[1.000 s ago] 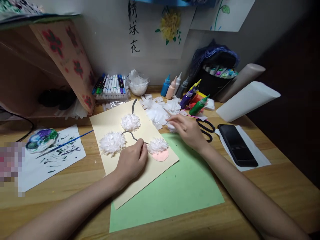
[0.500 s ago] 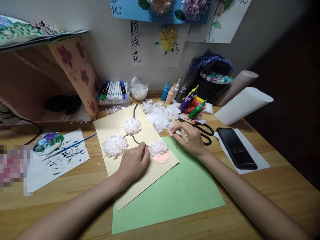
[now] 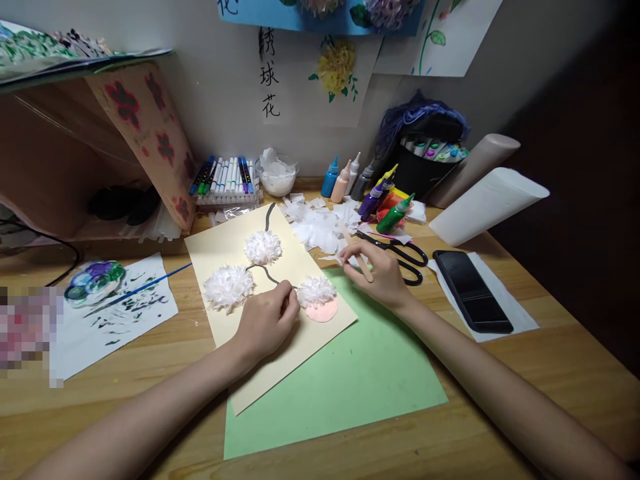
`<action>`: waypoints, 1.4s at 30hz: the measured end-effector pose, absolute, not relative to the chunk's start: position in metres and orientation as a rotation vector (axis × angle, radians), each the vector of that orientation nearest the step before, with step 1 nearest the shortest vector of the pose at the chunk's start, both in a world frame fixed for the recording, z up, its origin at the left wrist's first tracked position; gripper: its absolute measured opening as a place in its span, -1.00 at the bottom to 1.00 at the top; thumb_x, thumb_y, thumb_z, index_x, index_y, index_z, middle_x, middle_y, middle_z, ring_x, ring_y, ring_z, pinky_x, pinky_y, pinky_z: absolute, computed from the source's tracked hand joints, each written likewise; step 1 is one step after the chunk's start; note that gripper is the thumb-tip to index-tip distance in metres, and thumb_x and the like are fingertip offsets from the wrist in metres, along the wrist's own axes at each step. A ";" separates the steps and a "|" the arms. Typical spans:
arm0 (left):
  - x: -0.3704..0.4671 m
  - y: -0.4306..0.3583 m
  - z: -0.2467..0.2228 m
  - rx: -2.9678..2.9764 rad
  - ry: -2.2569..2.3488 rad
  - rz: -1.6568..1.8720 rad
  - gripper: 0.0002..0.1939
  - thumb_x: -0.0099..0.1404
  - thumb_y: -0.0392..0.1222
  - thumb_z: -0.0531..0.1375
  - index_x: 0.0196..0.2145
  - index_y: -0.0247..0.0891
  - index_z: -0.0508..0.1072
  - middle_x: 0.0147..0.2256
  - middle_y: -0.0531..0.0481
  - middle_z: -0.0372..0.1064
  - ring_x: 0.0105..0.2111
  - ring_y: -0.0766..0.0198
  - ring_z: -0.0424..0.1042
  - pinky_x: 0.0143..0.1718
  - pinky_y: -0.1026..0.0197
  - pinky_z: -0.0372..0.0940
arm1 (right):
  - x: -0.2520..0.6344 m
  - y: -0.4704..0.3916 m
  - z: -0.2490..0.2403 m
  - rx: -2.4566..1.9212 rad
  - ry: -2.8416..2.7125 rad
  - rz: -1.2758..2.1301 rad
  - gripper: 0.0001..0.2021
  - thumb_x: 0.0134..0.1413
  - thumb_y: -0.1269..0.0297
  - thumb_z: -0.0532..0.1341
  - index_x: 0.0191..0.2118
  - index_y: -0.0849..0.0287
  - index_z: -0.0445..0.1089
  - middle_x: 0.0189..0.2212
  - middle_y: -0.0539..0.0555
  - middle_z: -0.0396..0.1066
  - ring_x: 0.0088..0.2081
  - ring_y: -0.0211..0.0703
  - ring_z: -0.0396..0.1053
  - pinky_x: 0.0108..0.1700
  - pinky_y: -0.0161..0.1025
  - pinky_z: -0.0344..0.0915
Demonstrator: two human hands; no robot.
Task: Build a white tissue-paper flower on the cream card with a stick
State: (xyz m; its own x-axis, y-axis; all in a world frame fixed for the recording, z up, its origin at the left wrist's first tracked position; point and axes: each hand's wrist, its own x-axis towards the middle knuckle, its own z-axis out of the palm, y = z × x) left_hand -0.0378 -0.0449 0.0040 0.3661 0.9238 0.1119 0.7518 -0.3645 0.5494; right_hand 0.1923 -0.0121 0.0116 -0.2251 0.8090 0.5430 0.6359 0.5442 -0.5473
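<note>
My left hand (image 3: 267, 317) rests on a cream sheet (image 3: 255, 373) with its fingers curled together. Whether anything is pinched in them is hidden. Three white ruffled paper flowers, among them a large one (image 3: 229, 287) and one at the right (image 3: 316, 291), sit on the sheet beside dark painted stems (image 3: 270, 275). A pink round patch (image 3: 323, 309) shows below the right flower. Held in my right hand (image 3: 377, 273) is a wooden craft stick (image 3: 367, 270); the hand is over the edge of the green sheet (image 3: 340, 393), next to a heap of white paper scraps (image 3: 320, 230).
Black scissors (image 3: 407, 257) lie right of the scraps, with a black phone (image 3: 473, 290) farther right. Paint bottles (image 3: 395, 215), a marker rack (image 3: 227, 183) and a bowl (image 3: 277, 177) stand at the back. A blue brush (image 3: 150, 283) lies on paint-marked paper (image 3: 125, 327) at the left.
The whole view has shifted slightly, so things appear a little higher. My right hand stays by the scraps with the craft stick; my left hand stays on the cream sheet.
</note>
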 end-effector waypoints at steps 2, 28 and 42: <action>-0.039 -0.046 0.004 2.256 1.389 0.622 -0.75 0.31 -0.19 -0.08 -0.52 -0.23 0.13 -0.66 0.17 0.04 -0.65 0.40 0.08 -0.54 0.31 -0.05 | 0.195 -0.027 0.015 -1.162 -1.819 0.429 -0.88 -0.01 0.48 0.21 -0.36 0.14 0.26 -0.39 0.04 0.41 -0.32 -0.16 0.42 -0.23 -0.20 0.32; -0.038 -0.047 0.001 2.358 1.162 0.570 -0.89 0.24 -0.21 0.08 -0.43 -0.26 0.25 -0.62 0.18 0.22 -0.65 0.46 0.13 -0.58 0.37 -0.01 | 0.179 -0.082 0.009 -0.805 -1.885 0.527 -0.56 0.29 0.20 -0.17 -0.45 0.17 0.35 -0.62 0.01 0.31 -0.55 -0.26 0.24 -0.45 -0.28 0.17; -0.034 -0.046 0.007 2.232 1.345 0.496 -0.88 0.24 -0.16 0.07 -0.40 -0.25 0.26 -0.61 0.17 0.22 -0.63 0.44 0.16 -0.56 0.35 0.00 | 0.178 -0.082 0.011 -0.679 -2.141 0.293 -0.52 0.30 0.23 -0.25 -0.50 0.15 0.28 -0.72 0.00 0.19 -0.62 -0.23 0.11 -0.53 -0.25 0.02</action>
